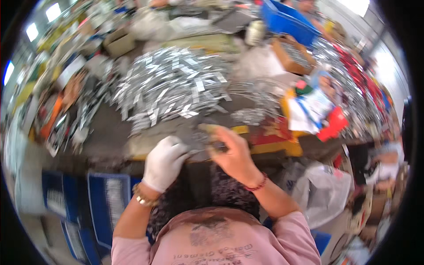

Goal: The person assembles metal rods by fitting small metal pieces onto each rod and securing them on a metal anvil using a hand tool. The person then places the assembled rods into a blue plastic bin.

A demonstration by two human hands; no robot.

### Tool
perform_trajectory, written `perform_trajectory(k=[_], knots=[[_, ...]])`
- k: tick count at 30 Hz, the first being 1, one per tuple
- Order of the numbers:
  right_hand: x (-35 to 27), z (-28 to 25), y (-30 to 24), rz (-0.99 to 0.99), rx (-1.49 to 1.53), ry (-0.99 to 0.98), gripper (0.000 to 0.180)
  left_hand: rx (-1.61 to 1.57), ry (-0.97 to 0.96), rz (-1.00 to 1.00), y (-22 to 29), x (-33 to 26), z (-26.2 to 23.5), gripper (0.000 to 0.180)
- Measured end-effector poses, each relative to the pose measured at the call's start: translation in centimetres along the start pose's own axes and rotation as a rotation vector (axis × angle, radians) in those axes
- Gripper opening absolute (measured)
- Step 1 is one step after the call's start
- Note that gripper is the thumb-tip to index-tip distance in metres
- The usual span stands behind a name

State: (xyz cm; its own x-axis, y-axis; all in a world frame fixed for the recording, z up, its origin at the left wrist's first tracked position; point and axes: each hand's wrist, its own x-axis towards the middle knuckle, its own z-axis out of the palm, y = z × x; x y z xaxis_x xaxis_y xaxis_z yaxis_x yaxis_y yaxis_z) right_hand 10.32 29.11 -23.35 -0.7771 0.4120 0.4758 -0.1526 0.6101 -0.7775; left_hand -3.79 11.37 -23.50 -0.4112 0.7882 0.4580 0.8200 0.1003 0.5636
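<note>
My left hand (163,162), in a white glove, is closed with thumb and fingertips together at the table's near edge. A small greyish thing seems to stick out of its fingertips, too blurred to name. Just right of it, my bare right hand (233,154) has its fingers bent inward; something yellowish covers a fingertip. Whatever it holds is lost in the blur. Beyond both hands lies a wide heap of flat silver strips (172,86). A smaller heap of shiny silver pieces (251,115) sits beyond my right hand.
Farther back stand a blue plastic bin (289,22), a cardboard box (291,55) and another box (119,43). Red and silver shiny material (357,75) is piled at the right. Blue crates (108,207) stand below the table at left, and a whitish plastic bag (324,190) at right.
</note>
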Motion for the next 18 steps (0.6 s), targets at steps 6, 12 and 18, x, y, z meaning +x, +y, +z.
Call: perform_trajectory(k=[6, 12, 18], knots=[[-0.6, 2.7, -0.4, 0.122, 0.115, -0.04, 0.046, 0.094, 0.044, -0.021, -0.7, -1.4, -0.6, 0.015], [-1.1, 4.3, 0.4, 0.16, 0.141, -0.021, 0.033, 0.1, 0.025, -0.032, -1.2, -1.6, -0.7, 0.016], [-1.0, 4.1, 0.3, 0.119, 0.06, -0.031, 0.033, 0.1, 0.008, -0.049, -1.3, -1.6, -0.4, 0.015]])
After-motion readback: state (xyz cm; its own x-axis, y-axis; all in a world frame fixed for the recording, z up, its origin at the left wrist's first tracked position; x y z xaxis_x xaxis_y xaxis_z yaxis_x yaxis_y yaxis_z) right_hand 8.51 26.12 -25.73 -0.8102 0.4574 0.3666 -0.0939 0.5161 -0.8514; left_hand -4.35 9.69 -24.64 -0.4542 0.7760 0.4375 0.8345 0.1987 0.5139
